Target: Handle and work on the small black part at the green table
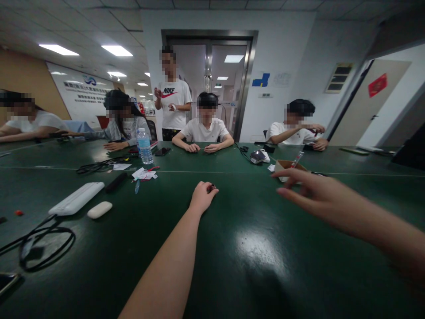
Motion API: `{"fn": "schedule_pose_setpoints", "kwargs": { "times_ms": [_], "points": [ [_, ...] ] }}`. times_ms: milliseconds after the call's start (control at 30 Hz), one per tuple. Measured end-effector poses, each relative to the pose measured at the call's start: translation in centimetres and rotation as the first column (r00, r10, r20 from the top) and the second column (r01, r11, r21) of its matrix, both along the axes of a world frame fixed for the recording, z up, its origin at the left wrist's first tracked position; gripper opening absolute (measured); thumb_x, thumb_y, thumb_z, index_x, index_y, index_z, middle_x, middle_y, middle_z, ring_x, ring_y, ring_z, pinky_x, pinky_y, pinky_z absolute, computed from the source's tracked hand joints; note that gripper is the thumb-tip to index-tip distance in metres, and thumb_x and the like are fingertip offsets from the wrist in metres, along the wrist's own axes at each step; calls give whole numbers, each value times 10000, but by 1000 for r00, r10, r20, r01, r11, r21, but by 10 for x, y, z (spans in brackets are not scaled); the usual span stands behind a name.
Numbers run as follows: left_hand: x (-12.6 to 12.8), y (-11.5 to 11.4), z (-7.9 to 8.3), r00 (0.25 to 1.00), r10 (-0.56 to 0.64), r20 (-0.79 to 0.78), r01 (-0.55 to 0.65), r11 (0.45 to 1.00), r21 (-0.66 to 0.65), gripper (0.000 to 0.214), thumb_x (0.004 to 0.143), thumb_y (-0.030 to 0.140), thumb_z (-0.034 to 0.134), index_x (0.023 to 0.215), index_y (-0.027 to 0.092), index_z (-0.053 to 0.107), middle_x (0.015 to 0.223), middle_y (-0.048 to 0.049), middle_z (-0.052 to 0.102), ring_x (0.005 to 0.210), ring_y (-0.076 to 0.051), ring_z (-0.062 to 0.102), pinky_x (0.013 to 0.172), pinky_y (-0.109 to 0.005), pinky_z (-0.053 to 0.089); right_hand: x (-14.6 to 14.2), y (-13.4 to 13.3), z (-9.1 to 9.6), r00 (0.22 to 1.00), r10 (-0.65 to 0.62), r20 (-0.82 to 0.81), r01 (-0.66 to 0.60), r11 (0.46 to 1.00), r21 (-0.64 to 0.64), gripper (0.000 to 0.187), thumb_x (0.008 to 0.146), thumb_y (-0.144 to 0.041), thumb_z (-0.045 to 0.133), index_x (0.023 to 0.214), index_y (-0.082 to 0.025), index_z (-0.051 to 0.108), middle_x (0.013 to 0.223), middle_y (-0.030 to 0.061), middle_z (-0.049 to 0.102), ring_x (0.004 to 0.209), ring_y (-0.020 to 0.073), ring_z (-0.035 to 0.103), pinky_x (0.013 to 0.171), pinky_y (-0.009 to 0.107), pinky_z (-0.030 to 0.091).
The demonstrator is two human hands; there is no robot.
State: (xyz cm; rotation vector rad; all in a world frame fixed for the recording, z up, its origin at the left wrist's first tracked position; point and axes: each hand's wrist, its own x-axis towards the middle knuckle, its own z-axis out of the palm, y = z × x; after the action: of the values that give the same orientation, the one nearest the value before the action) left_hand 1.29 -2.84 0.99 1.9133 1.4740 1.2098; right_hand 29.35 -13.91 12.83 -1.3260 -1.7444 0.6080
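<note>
So a small dark piece (213, 188) is pinched in the left hand (203, 197), with the grip closed around it by thumb and fingers low over the worktop (226, 274), pretty much dead centre. Most of the piece is covered by the fingers, so what it actually is can't be told. The right hand (303, 190) is held up off to that side, its grip released, thumb and fingertips spread apart and nothing seen between them. It's a bit blurred, and the cardboard box (281, 165) is partly covered by it; whether the box is being touched can't be made out. A clear tube with some red on it (297, 158) is left poking up from that box. If a guess is allowed, the step in hand looks like a steadying one: the piece is kept put by the left while the right is left free. For the next move, the left pinch should probably be kept firm, and the right grip would need to be lined up carefully before being closed on anything that small. Further out, paper scraps (144, 174) and a water bottle (144, 148) are seen towards the left, well clear of both hands.
</note>
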Motion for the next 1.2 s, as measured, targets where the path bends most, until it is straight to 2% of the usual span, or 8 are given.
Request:
{"fn": "schedule_pose_setpoints", "kwargs": {
  "times_ms": [100,200,300,367,467,700,967,1200],
  "points": [
    [-1,7,-3,998,1,62,-3,1000,18,174,764,333,632,839,184,683,893,-61,578,777,-163,562,762,-297,464,-64,47,-17,985,137,104,-115,974,-193,366,674,-270,806,997,-217,643,678,20,622,505,145,580,481,235,473],
    [-4,14,-5,981,-16,193,6,999,51,167,780,298,607,872,174,669,901,-59,602,773,-147,583,772,-287,474,-117,91,-57,961,163,-224,-261,809,-527,391,796,-399,690,1079,-180,533,670,19,620,438,159,593,444,264,500],
    [-6,18,-7,941,-65,332,43,996,73,174,785,283,591,900,159,636,864,-55,631,746,-145,597,738,-286,487,-144,115,-89,793,110,-600,-486,707,-514,296,943,-448,447,1035,-170,486,697,37,623,516,156,634,508,267,541],
    [-6,18,-7,922,-92,377,63,994,88,159,778,262,594,893,156,621,844,-48,640,744,-145,603,722,-278,490,-148,120,-99,693,92,-715,-540,723,-431,218,978,-338,385,972,-154,502,660,30,607,485,118,602,483,213,521],
    [-7,17,-8,919,-124,375,100,991,83,143,757,239,617,877,160,624,869,-43,657,766,-141,614,732,-269,492,-145,119,-104,623,103,-775,-541,772,-332,111,947,-205,439,944,-145,533,609,7,574,451,96,557,430,168,478],
    [-10,21,-12,886,-153,437,160,987,22,196,735,239,651,912,158,671,925,-85,691,858,-184,644,842,-340,490,-136,119,-106,626,58,-778,-460,833,-308,151,878,-159,540,1013,-197,485,611,-14,584,454,97,558,436,161,477],
    [-11,18,-8,843,-69,533,116,992,-54,249,764,351,601,860,128,651,779,-71,682,734,-175,643,713,-295,490,-139,122,-108,620,58,-783,-449,844,-293,288,796,-149,661,990,-184,450,729,13,622,498,108,607,471,193,527],
    [-14,22,-7,870,8,494,54,992,-110,298,754,431,582,772,140,637,666,-31,635,610,-139,582,601,-252,432,-140,127,-112,593,121,-796,-483,845,-231,369,696,-142,756,964,-182,507,741,-3,603,536,126,624,501,231,554]
  ]
}}
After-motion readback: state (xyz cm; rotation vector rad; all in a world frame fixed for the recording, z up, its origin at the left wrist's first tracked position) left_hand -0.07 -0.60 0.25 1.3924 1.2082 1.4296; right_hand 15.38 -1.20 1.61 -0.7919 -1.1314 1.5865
